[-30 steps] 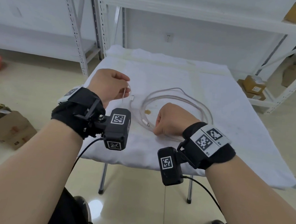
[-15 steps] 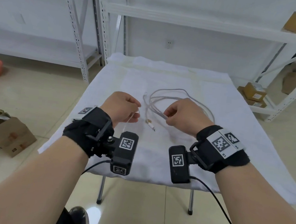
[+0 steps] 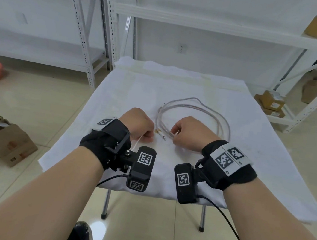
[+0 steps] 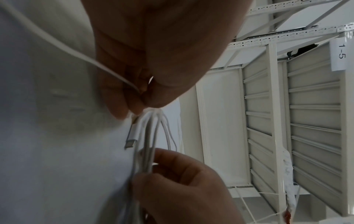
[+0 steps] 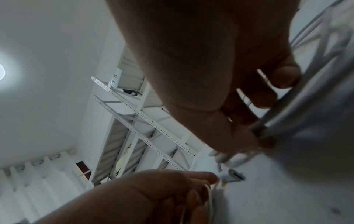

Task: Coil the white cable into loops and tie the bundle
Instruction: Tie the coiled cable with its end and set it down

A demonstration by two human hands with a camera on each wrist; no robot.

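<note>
White metal shelving lines the far wall of a tiled room, and in front of it stands a small table under a white cloth. On the cloth lies the thin white cable, already coiled into several round loops that spread to the far right of both hands. The near-left edge of the coil, where the strands run together, is lifted between the two grips. The right hand pinches the gathered strands between thumb and curled fingers, a narrow grip closed on the bundle. The left hand sits just to the left, its fingers bunched tight around a thin white tie strand that trails back toward the near wrist; its fingertips meet the bundle where the strands converge. A silver plug end of the cable hangs free between the hands. From the head view the knuckles hide both pinch points. The right wrist view is dark and blurred, with the strands smeared, so how the tie passes around the bundle cannot be made out.
</note>
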